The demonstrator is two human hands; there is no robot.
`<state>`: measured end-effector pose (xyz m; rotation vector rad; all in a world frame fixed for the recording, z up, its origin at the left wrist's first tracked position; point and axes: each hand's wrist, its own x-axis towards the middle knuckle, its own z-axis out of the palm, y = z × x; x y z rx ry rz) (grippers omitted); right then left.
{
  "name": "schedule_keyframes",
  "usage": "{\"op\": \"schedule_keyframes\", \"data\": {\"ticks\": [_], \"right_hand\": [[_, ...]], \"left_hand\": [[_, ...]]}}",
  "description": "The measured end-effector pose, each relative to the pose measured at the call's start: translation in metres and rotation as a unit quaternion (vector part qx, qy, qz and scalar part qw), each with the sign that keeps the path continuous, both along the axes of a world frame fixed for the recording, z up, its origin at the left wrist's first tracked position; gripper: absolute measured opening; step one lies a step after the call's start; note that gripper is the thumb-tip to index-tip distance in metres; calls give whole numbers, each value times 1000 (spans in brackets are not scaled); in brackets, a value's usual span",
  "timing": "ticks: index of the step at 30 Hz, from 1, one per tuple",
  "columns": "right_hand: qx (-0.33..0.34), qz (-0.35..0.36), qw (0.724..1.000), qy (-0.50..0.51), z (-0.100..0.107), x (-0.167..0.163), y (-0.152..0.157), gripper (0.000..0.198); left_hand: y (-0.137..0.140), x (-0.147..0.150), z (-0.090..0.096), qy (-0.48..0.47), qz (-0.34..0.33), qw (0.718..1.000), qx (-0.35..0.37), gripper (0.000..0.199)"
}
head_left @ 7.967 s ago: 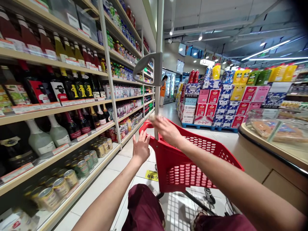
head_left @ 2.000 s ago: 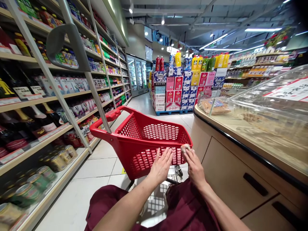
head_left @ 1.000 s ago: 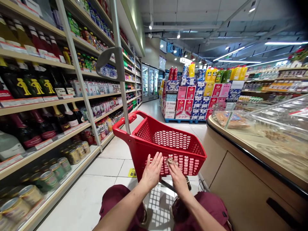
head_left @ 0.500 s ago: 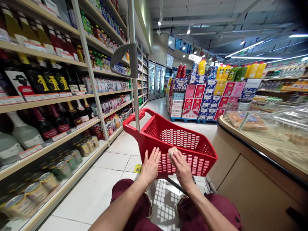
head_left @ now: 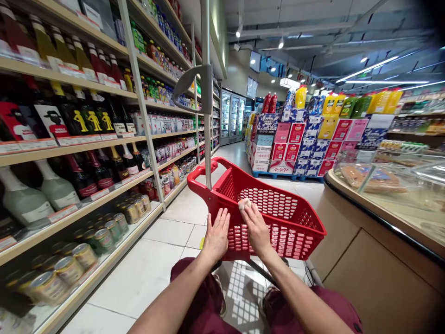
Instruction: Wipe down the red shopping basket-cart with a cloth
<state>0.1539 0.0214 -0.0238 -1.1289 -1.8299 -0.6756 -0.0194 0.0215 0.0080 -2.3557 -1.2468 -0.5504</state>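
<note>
A red plastic shopping cart [head_left: 288, 223] with perforated sides stands right in front of me, its handle end towards the left. My left hand [head_left: 216, 235] lies with fingers stretched out against the near side of the cart, and it holds nothing. In my right hand [head_left: 256, 229] is a crumpled whitish cloth [head_left: 244, 203], pressed at the upper rim of that same side, a little right of my left hand. The fingers cover most of the cloth, so whether it is fabric or paper I cannot tell.
A metal pole [head_left: 207, 139] with a grey hook-like holder [head_left: 205, 88] rises from the cart's handle end. Shelves of bottles and cans [head_left: 69, 269] line the left. At right stands a wooden display counter [head_left: 361, 260]. Stacked drink boxes [head_left: 292, 148] stand ahead on the tiled floor [head_left: 139, 273].
My right hand has moved up and left with the cloth, from the cart's side to its rim. My left hand stays against the side. The view has shifted slightly left.
</note>
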Motion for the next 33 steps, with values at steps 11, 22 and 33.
{"op": "schedule_keyframes", "data": {"ticks": [11,22,33], "right_hand": [[-9,19,1000,-1,19,-32,11,51],[1,66,998,0,37,-70,22,47],[-3,74,996,-55,52,-96,37,45]], "left_hand": [[4,-31,2,-13,69,997,9,72],[7,-52,7,-26,102,994,8,72],[13,-71,5,-52,113,992,-1,75]]}}
